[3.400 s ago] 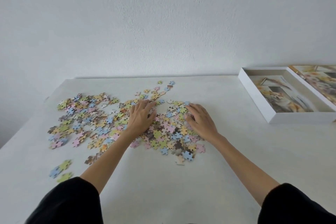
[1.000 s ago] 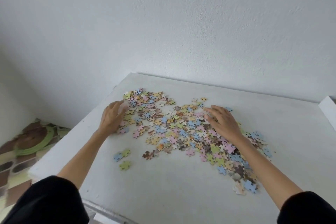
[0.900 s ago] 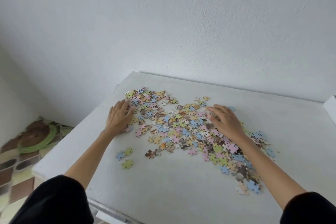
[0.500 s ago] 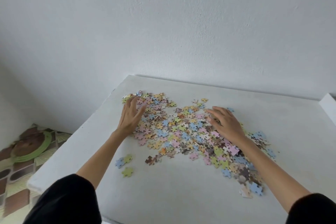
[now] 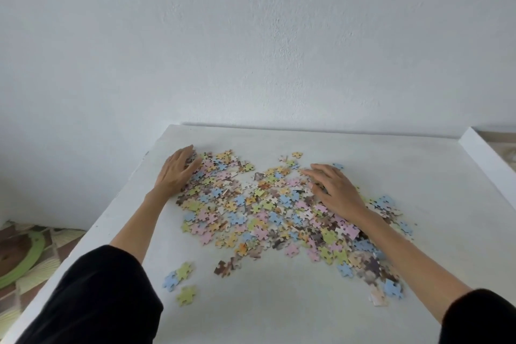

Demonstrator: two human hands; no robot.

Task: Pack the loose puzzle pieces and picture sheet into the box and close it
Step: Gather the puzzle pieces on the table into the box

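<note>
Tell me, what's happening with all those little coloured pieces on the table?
A person in black sleeves is gathering loose puzzle pieces on a white table. The left hand lies flat at the far left edge of the spread, and the right hand rests palm-down on the pieces. Neither hand is gripping anything. A few stray pieces lie apart near the front. Only a corner of the white box shows at right.

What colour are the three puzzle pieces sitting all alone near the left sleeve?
Two yellow-green, one light blue: the three stray cardboard puzzle pieces, clearest in the head view.

A white table (image 5: 251,315) stands against a white wall (image 5: 251,36) (patterned floor (image 5: 25,254) at left).
</note>
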